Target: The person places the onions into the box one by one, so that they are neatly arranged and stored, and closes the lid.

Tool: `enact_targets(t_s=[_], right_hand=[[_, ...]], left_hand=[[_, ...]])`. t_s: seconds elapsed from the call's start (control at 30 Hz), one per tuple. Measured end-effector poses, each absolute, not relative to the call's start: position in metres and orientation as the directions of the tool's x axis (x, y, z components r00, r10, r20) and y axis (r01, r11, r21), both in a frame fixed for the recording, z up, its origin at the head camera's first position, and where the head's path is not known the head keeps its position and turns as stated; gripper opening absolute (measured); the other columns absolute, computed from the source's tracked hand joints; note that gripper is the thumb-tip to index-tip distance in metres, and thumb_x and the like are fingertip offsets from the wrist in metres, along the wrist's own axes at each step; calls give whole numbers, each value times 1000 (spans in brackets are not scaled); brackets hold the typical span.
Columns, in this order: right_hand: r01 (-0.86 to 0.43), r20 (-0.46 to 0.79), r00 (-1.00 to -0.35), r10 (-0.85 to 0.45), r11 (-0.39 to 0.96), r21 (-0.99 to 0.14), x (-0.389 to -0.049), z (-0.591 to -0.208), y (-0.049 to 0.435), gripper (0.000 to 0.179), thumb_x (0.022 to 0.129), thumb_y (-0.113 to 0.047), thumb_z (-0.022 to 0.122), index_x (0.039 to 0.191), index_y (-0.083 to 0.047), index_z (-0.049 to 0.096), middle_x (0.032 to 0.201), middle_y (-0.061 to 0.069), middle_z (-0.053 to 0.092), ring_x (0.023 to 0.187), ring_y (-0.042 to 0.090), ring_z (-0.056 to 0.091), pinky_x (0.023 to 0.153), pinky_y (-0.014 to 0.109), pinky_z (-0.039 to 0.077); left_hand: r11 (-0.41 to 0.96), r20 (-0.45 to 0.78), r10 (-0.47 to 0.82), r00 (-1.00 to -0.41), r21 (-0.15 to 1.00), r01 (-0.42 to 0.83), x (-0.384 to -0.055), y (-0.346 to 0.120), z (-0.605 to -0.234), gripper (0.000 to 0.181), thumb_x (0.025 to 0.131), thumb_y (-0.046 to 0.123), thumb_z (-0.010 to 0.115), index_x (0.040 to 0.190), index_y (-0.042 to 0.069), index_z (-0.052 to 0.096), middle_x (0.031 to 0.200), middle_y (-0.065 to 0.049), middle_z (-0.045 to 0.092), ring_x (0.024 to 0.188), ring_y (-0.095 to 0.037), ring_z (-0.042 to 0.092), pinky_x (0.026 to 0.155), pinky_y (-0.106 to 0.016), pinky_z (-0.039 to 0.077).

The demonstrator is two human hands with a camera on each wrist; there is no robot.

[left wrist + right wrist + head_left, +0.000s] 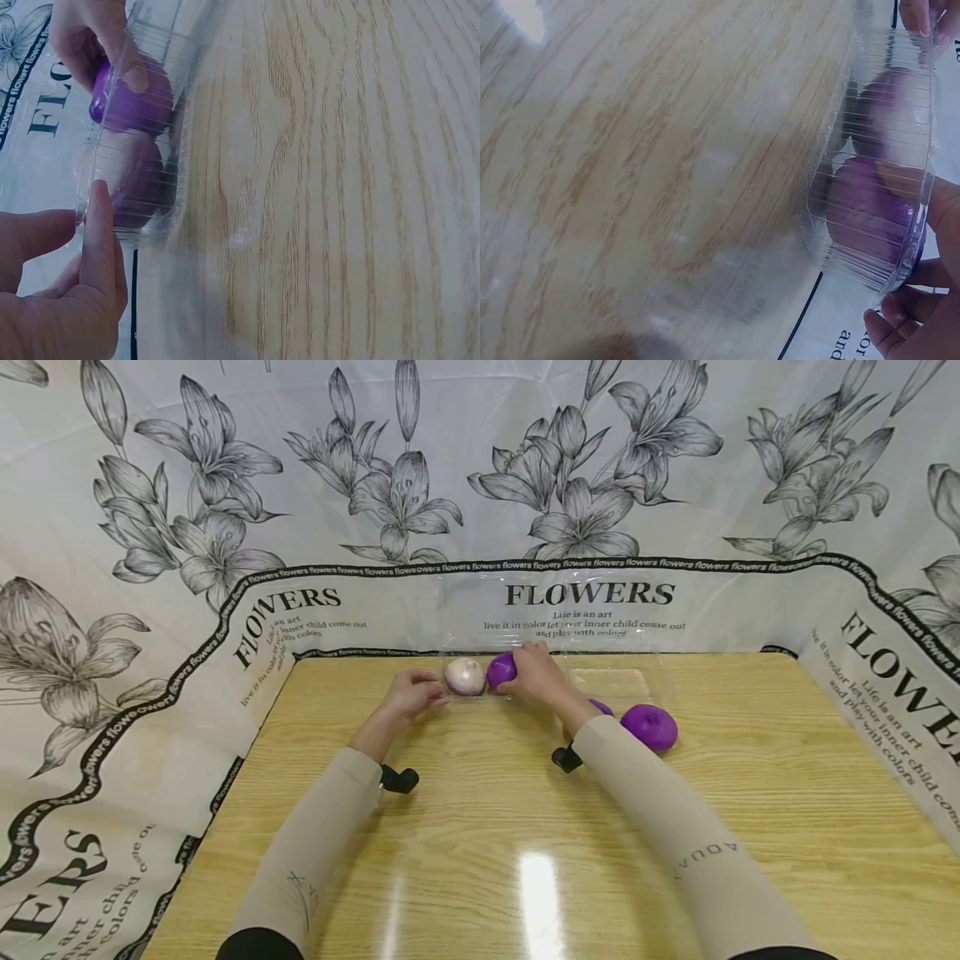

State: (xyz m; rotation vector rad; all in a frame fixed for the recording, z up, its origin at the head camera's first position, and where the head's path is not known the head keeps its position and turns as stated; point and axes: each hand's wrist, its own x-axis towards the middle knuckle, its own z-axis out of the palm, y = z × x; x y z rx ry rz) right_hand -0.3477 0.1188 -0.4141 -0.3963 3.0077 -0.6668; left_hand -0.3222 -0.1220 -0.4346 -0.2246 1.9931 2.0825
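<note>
At the back of the table lies a clear plastic box [618,683]. In its left part sits a round whitish-purple vegetable-like thing [465,677], perhaps an onion or turnip. Right beside that is a smooth purple ball-shaped thing [501,671], seen through the ribbed wall in both wrist views. My right hand [542,675] grips this purple ball, with the thumb [135,79] on it inside the box. My left hand [412,693] pinches the box's left rim between thumb and index finger [97,232].
Another purple ball [649,727] with a puckered top rests on the table to the right of my right forearm. Part of one more purple thing [600,706] shows behind that sleeve. A flower-printed cloth [405,610] hangs right behind the box.
</note>
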Motion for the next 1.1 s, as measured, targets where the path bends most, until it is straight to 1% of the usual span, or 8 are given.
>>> enact_targets(t_s=[0.13, 0.27, 0.47, 0.57, 0.67, 0.73, 0.97, 1.1], right_hand=[[-234, 19, -969, -247, 890, -391, -349, -416, 116, 68, 83, -35, 87, 131, 4, 58, 129, 19, 54, 124, 36, 44, 107, 51, 52], [-239, 17, -967, -254, 882, -406, -350, -415, 115, 69, 83, -35, 86, 132, 4, 57, 130, 19, 54, 123, 35, 44, 105, 52, 52], [-294, 33, -950, -310, 856, -425, -352, -411, 119, 66, 86, -35, 84, 130, 7, 57, 128, 23, 56, 121, 38, 46, 106, 52, 51], [-317, 39, -942, -335, 842, -436, -354, -405, 125, 72, 89, -35, 81, 136, 11, 52, 135, 29, 54, 128, 43, 46, 113, 55, 47], [-310, 23, -940, -340, 825, -473, -356, -395, 131, 82, 92, -34, 77, 147, 13, 40, 147, 33, 45, 138, 47, 39, 122, 58, 36], [-298, 14, -941, -338, 809, -506, -357, -388, 137, 84, 94, -34, 74, 151, 13, 34, 151, 33, 41, 142, 48, 37, 124, 58, 31], [-266, 24, -952, -307, 781, -565, -367, -372, 155, 77, 98, -32, 67, 150, 13, 33, 148, 34, 43, 137, 48, 42, 119, 59, 38], [-252, 31, -956, -291, 764, -594, -378, -368, 160, 74, 102, -30, 61, 152, 14, 30, 149, 35, 43, 138, 48, 42, 120, 59, 38]], left_hand=[[-43, -277, 74, -958, 959, -280, -323, -123, -436, 44, 99, -8, 54, 142, -13, 44, 124, -27, 53, 99, -30, 68, 100, -36, 60], [-39, -276, 62, -959, 960, -278, -323, -125, -436, 44, 99, -8, 55, 141, -13, 45, 123, -26, 53, 96, -28, 69, 98, -34, 61], [-35, -288, 51, -956, 956, -290, -323, -128, -435, 42, 98, -8, 56, 140, -12, 47, 120, -23, 54, 98, -30, 69, 98, -35, 61], [-30, -286, 56, -957, 957, -288, -323, -128, -435, 43, 99, -8, 55, 140, -12, 46, 122, -24, 54, 106, -35, 68, 101, -37, 60], [-27, -280, 60, -958, 959, -281, -323, -129, -434, 42, 99, -7, 56, 140, -12, 46, 124, -24, 53, 115, -41, 65, 103, -39, 58], [-30, -279, 58, -958, 959, -281, -323, -129, -434, 42, 99, -7, 56, 140, -12, 46, 124, -24, 53, 117, -42, 64, 103, -39, 58], [-33, -281, 70, -957, 958, -284, -322, -126, -434, 43, 98, -8, 57, 140, -12, 46, 124, -23, 52, 105, -34, 67, 94, -32, 63], [-35, -276, 70, -959, 960, -279, -321, -124, -435, 42, 97, -9, 57, 138, -12, 47, 123, -22, 52, 105, -34, 67, 91, -29, 64]])
